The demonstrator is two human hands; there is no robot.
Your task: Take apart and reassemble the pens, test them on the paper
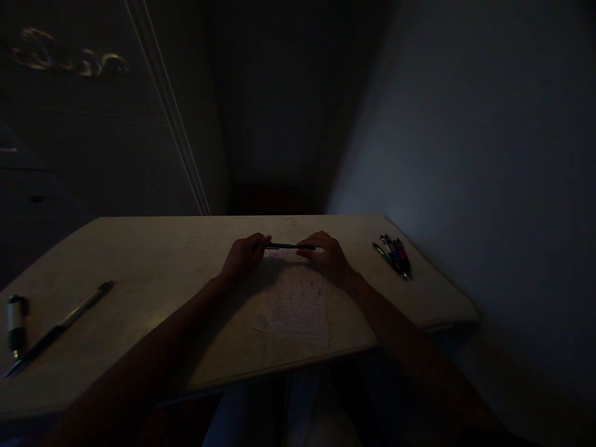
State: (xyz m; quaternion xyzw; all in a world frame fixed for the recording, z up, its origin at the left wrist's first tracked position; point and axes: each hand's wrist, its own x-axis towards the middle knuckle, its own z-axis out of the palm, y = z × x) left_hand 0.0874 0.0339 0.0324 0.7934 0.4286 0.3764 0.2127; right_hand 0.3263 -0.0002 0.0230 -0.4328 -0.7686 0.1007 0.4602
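A dark, slim pen [283, 246] is held level between my two hands, above the upper part of a sheet of paper. My left hand [246, 253] is closed around its left end. At the right end, my right hand [326, 253] pinches it between thumb and fingers. Beneath and nearer to me lies the paper [298, 304], covered with scribbled lines. The dim light hides the pen's finer details.
A pale table [181, 248] carries everything. Several pens [395, 256] lie bunched at its right side, by the wall [465, 161]. At the left lie a long pen [60, 326] and a thick short pen [17, 326]. A dark panelled cabinet [93, 149] stands behind on the left.
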